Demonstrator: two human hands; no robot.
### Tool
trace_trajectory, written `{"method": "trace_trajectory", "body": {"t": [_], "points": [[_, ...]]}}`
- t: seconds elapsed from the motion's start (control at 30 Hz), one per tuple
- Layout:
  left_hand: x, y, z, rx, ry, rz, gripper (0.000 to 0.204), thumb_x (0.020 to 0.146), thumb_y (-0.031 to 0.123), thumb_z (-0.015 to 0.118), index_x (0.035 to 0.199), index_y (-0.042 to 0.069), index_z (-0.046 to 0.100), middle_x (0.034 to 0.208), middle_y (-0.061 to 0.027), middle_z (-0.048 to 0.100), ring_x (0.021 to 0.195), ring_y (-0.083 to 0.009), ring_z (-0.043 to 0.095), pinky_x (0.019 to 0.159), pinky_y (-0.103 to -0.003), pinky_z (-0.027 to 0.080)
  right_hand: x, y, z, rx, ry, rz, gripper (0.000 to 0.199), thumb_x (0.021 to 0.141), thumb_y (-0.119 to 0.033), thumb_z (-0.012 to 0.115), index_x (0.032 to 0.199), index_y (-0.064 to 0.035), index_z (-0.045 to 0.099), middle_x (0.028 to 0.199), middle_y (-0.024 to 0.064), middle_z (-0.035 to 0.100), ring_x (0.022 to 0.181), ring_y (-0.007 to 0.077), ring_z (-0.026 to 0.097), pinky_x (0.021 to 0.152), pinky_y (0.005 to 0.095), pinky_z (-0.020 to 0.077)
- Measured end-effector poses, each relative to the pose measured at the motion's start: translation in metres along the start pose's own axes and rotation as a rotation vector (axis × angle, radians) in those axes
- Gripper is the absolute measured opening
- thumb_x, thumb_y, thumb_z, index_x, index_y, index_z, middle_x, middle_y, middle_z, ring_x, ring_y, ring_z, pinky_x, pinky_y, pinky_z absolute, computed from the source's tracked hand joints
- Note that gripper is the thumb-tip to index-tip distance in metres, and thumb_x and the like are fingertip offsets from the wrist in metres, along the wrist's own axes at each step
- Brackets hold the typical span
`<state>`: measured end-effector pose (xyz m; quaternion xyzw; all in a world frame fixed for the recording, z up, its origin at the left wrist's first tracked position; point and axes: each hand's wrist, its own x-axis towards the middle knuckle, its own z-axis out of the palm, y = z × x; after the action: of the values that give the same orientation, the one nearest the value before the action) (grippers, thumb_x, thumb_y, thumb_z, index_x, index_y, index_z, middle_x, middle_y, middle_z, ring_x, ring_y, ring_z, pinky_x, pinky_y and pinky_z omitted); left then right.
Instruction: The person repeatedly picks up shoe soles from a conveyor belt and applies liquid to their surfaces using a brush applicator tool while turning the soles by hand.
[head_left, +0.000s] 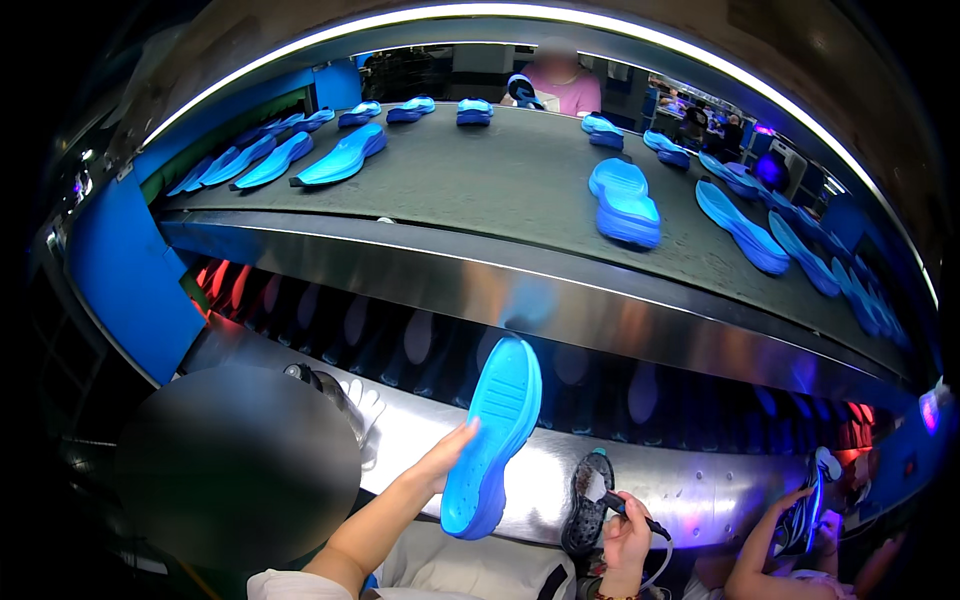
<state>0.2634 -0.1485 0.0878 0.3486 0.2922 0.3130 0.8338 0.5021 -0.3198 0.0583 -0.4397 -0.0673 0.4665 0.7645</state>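
My left hand (442, 462) grips a bright blue shoe sole (497, 415) along its left edge. The sole is raised above the metal ledge, its ridged and dotted inner face showing. A brush (615, 503) with a dark handle, pale bristles and a cord is in my right hand (627, 540), the fingers closed round it. The bristles lie over a dark, patterned shoe outsole (582, 528) just left of this hand. What supports the outsole is hidden.
Beyond a steel edge (420, 255), a dark conveyor belt (480, 170) carries several blue soles (625, 205). Underneath, dark shoe parts (420, 335) stand in a row behind the metal ledge (690, 490). Co-workers are at left, right (765, 550) and across the belt (575, 90).
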Motion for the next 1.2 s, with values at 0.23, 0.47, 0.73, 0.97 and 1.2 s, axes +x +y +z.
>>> {"method": "trace_trajectory", "body": {"t": [0.23, 0.47, 0.73, 0.97, 1.2], "points": [[0.011, -0.031, -0.017, 0.115, 0.114, -0.068, 0.054, 0.090, 0.039, 0.042, 0.125, -0.002, 0.036, 0.112, -0.0155, 0.052, 0.099, -0.0212, 0.053, 0.084, -0.034, 0.045, 0.001, 0.001, -0.004, 0.033, 0.016, 0.031, 0.019, 0.082, -0.010, 0.051, 0.093, 0.0058, 0.056, 0.089, 0.0174, 0.062, 0.042, 0.0130, 0.044, 0.039, 0.0228, 0.0334], [0.012, -0.062, -0.017, 0.361, 0.293, -0.063, 0.060, 0.089, 0.046, 0.040, 0.111, -0.010, 0.047, 0.099, -0.0169, 0.058, 0.086, -0.0199, 0.058, 0.077, -0.031, 0.047, 0.006, 0.004, -0.014, 0.063, 0.031, 0.047, 0.018, 0.082, -0.009, 0.051, 0.092, 0.0056, 0.056, 0.084, 0.0147, 0.061, 0.042, 0.0132, 0.045, 0.039, 0.0229, 0.0337], [0.020, -0.084, -0.018, 0.385, 0.381, -0.256, 0.068, 0.085, 0.054, 0.042, 0.107, -0.010, 0.049, 0.091, -0.0150, 0.059, 0.078, -0.0189, 0.058, 0.071, -0.030, 0.048, 0.008, 0.005, -0.019, 0.014, 0.049, 0.074, 0.018, 0.083, -0.011, 0.051, 0.094, 0.0024, 0.057, 0.083, 0.0102, 0.063, 0.041, 0.0108, 0.046, 0.039, 0.0223, 0.0357], [0.005, -0.093, -0.034, 0.219, 0.225, -0.246, 0.060, 0.082, 0.042, 0.056, 0.114, -0.008, 0.045, 0.097, -0.0155, 0.058, 0.082, -0.0230, 0.059, 0.074, -0.035, 0.049, 0.013, 0.001, -0.006, -0.022, 0.018, 0.092, 0.020, 0.083, -0.010, 0.052, 0.096, 0.0044, 0.057, 0.078, 0.0066, 0.059, 0.046, 0.0102, 0.045, 0.045, 0.0223, 0.0344], [-0.012, -0.121, -0.067, 0.009, 0.188, -0.375, 0.053, 0.081, 0.027, 0.057, 0.120, -0.004, 0.039, 0.105, -0.0187, 0.054, 0.090, -0.0290, 0.056, 0.080, -0.040, 0.047, 0.014, -0.004, -0.023, -0.008, 0.072, 0.030, 0.021, 0.082, -0.014, 0.059, 0.095, 0.0029, 0.060, 0.073, 0.0008, 0.057, 0.048, 0.0059, 0.046, 0.044, 0.0182, 0.0358]]}}
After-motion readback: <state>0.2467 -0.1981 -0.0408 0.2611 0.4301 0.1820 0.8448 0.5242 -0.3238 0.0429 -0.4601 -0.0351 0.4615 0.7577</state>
